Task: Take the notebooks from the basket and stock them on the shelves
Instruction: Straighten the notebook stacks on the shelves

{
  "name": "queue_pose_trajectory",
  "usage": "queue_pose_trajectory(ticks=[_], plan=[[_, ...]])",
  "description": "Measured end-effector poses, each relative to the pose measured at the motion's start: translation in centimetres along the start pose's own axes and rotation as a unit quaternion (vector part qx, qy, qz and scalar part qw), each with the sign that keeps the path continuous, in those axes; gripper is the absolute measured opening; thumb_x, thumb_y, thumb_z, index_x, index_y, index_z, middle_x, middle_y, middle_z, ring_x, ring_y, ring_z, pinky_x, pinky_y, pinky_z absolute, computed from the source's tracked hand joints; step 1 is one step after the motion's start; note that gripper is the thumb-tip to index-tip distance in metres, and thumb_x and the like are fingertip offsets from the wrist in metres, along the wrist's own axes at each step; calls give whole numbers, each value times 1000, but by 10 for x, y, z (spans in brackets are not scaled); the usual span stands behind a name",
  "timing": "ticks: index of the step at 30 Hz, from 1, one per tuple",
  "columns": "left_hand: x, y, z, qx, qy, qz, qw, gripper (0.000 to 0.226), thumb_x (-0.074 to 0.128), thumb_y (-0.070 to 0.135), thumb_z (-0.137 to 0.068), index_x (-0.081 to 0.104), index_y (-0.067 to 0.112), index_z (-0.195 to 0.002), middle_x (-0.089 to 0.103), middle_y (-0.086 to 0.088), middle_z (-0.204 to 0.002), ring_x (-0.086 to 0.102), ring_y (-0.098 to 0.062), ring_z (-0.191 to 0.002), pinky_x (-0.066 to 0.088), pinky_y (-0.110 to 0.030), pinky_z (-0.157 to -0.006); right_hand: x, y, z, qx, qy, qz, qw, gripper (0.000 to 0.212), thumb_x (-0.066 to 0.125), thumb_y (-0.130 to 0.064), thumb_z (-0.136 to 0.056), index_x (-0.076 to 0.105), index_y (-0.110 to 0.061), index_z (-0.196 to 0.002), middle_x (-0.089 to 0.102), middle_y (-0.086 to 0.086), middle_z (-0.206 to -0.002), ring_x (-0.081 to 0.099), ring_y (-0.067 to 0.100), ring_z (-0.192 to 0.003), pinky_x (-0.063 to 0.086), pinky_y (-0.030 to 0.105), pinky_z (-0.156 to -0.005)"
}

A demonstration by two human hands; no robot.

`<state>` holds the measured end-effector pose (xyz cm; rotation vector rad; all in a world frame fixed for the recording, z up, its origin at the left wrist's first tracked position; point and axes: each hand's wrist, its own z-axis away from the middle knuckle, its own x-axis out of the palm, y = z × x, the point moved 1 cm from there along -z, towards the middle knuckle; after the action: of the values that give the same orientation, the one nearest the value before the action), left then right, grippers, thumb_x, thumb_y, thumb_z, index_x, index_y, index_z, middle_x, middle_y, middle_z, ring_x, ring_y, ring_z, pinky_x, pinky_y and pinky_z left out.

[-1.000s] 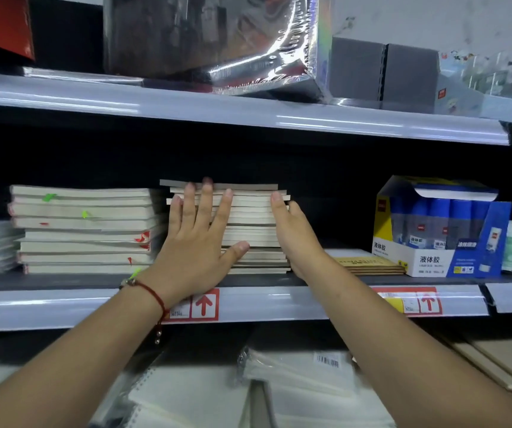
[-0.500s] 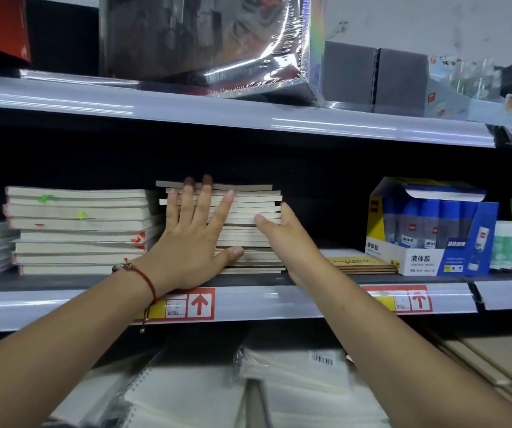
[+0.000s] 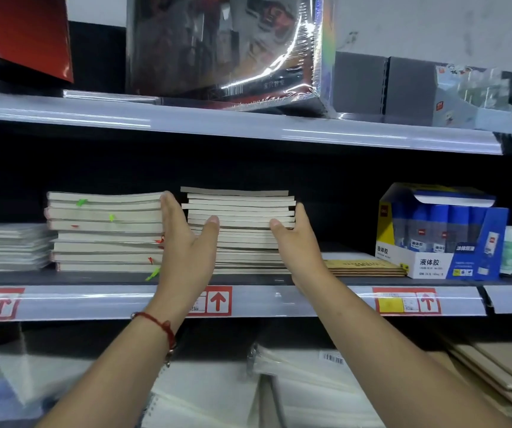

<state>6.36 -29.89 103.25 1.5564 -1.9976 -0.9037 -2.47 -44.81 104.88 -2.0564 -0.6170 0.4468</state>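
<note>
The left hand (image 3: 186, 242) now stands edge-on against the left side of the middle notebook stack (image 3: 239, 230), fingers straight up and thumb lying across the front pages. A moment ago it lay flat over the front of the pile. The right hand (image 3: 298, 242) is open too, palm on the right side, thumb on the front. So both hands have turned to squeeze the pile from its two sides, which looks like squaring it up, not lifting it. The stack sits on the middle shelf (image 3: 325, 299), close to the front edge, with its top books a bit crooked. A taller notebook pile (image 3: 106, 233) stands just beside the left hand. Flat brown notebooks (image 3: 369, 267) lie right of the right hand, then a blue glue box (image 3: 440, 236). No basket shows.
</note>
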Motion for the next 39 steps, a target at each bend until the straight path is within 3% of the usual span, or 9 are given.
queue_pose_trajectory(ticks=[3,14,20,23,25,28,31,35,39], plan=[[4,3,0,32,43,44,998,71,48,31,-103,5,36,-158,25,16,-160,31,-7,-144,31,-39,-118,-2,-1,1,-9,4,-2,1000,62,54,-24,-101,24,-31,-155,48,-16,-139,46,9,-127,38,29,-106],[10,1,-31,-134,4,117,984,74,50,47,-99,11,27,-159,17,5,-165,18,-21,-151,23,-45,-117,-2,-1,-1,-3,-4,-13,1000,63,57,-24,-100,26,-32,-155,44,-11,-150,42,13,-137,36,38,-115],[11,-5,-31,-116,39,137,983,60,44,47,-103,26,26,-156,33,12,-154,30,-10,-138,27,-35,-108,-4,1,3,-28,-3,-33,999,31,59,-18,-97,55,-38,-121,66,-20,-109,63,2,-103,50,16,-76],[11,-1,-27,-104,28,143,984,42,41,43,-105,45,29,-144,45,26,-118,38,0,-114,29,-27,-96,-3,0,4,-29,5,-41,999,35,60,-20,-95,56,-35,-126,69,-15,-112,64,8,-107,55,28,-86],[13,-1,-26,-104,23,126,986,18,41,42,-105,55,39,-116,49,29,-103,46,5,-98,33,-23,-89,-4,0,4,-30,-2,-52,998,39,59,-20,-94,56,-35,-130,68,-13,-118,64,9,-111,54,38,-97],[16,-4,-28,-97,19,114,989,41,40,53,-103,51,34,-137,53,15,-137,47,-11,-127,36,-34,-103,-7,-2,6,-16,-11,-62,998,62,61,-25,-96,36,-32,-151,47,-12,-148,44,12,-137,36,32,-111],[21,-6,-31,-101,29,87,991,64,38,54,-102,21,28,-158,28,3,-161,26,-22,-148,26,-42,-115,-5,-2,5,2,-10,-47,999,79,63,-33,-95,14,-34,-157,27,-11,-160,26,15,-147,28,36,-114],[23,-10,-36,-71,50,74,993,59,35,49,-105,21,27,-158,31,2,-160,29,-21,-146,28,-37,-112,-3,-1,3,-20,9,-59,998,71,56,-35,-99,14,-40,-156,26,-12,-161,25,14,-147,28,37,-115],[21,-17,-45,-58,82,82,992,43,36,42,-106,48,20,-141,55,-1,-135,51,-20,-125,42,-33,-97,-2,3,1,-60,22,-56,996,57,54,-27,-101,31,-32,-154,42,-10,-153,38,9,-141,36,27,-110]])
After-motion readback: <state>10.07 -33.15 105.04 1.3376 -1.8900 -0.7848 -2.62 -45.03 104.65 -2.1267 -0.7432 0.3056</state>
